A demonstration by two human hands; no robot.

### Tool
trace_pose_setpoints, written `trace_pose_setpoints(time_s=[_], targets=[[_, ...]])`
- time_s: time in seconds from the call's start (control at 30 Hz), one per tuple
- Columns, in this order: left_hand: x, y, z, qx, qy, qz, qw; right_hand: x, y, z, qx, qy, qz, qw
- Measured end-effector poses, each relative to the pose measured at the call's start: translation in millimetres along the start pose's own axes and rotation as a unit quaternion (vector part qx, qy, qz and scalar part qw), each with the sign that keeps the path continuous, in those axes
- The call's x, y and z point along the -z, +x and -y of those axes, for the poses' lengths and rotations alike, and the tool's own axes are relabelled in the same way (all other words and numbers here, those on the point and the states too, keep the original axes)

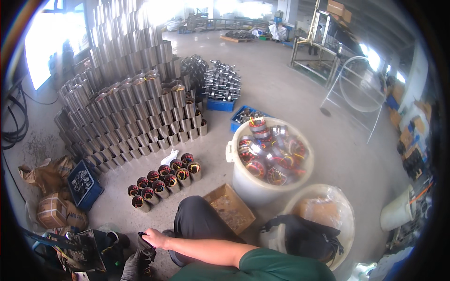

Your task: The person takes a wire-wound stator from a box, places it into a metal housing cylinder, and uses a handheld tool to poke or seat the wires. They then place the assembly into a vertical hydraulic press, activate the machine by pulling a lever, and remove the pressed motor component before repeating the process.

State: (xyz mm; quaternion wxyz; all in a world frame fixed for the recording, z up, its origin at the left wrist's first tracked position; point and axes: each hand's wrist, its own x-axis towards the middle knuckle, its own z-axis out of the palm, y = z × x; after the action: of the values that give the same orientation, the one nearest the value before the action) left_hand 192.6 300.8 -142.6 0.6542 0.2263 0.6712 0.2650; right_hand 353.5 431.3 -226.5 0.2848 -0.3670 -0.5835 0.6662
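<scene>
At the lower left, my right hand (155,238), bare, reaches across my body with its fingers closed at the top of something dark. Right against it is my left hand (146,250), which seems to wear a grey knit glove with black fingers. Whether the dark piece is part of that glove or a separate thing I cannot tell. My left fingers are not distinct. Just below lies a bit of coloured wire (148,271). Beyond my knee stand two rows of metal cylinders (161,186), open at the top, with red and black windings and yellow wires inside.
A white tub (255,187) full of wound motor parts stands ahead to the right. Beside my knee sits a cardboard box (244,224). A lined bin (346,234) bears a black bag (304,236). Stacked metal tubes (126,100) rise behind; dark machinery (86,255) is at left.
</scene>
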Motion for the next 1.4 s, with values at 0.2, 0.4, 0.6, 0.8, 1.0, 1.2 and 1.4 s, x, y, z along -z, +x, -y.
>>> trace_pose_setpoints(time_s=[0.2, 0.4, 0.6, 0.8, 1.0, 1.2, 1.4], targets=[[32, 54, 27, -0.059, -0.066, -0.068, 0.994, 7, 12, 8, 0.129, -0.066, 0.064, 0.987], [3, 88, 24, -0.065, -0.49, 0.09, 0.865, -18, 6, -20, 0.063, -0.165, 0.104, 0.979], [-32, 115, 22, -0.098, -0.493, 0.065, 0.862, -32, 7, -29, -0.059, -0.184, 0.02, 0.981], [-43, 133, 22, -0.192, -0.443, 0.056, 0.874, -35, 8, -31, 0.005, -0.182, -0.141, 0.973], [-58, 38, -35, -0.14, -0.433, 0.177, 0.873, -13, 10, -15, 0.111, -0.192, -0.105, 0.969], [-44, 24, -30, -0.161, -0.406, 0.283, 0.854, -14, 2, -2, 0.179, -0.195, -0.046, 0.963], [-33, 11, 7, 0.13, -0.947, 0.276, 0.097, -24, -2, 4, 0.249, -0.223, -0.031, 0.942]])
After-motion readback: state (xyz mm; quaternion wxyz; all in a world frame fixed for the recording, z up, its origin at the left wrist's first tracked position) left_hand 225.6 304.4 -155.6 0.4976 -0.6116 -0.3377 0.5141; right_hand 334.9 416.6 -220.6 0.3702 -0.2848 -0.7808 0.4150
